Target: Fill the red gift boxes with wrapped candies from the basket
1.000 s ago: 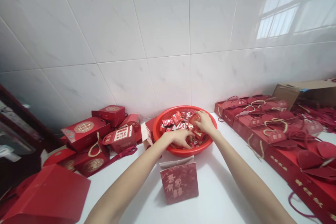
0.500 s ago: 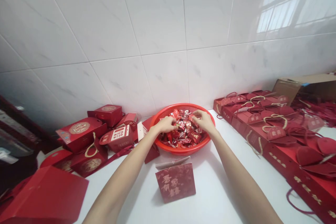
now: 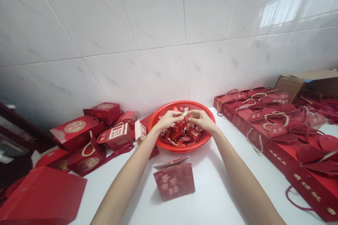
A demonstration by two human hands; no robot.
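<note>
A red plastic basket [image 3: 158, 146] full of red-wrapped candies [image 3: 194, 134] stands against the wall. Over it, my left hand [image 3: 169, 119] pinches a small gold-wrapped candy [image 3: 184, 114]. The fingertips of my right hand [image 3: 202, 120] almost meet the left ones and close on a red-wrapped candy [image 3: 186, 119]. My fingers partly cover both pieces. In front of the basket, between my forearms, an open dark red paper box [image 3: 174, 182] with pale lettering sits upright on the white table [image 3: 208, 197].
Several red gift boxes [image 3: 76, 128] are heaped at the left, with a large plain red box [image 3: 43, 195] nearer me. Rows of red boxes with rope handles [image 3: 266, 137] line the right side. Behind them is a cardboard carton [image 3: 290, 83]. The tiled wall [image 3: 163, 74] bounds the back.
Both hands have risen slightly out of the candies and come together above the basket's middle. A gold piece and a red piece now show between the fingertips. The view has shifted a little.
</note>
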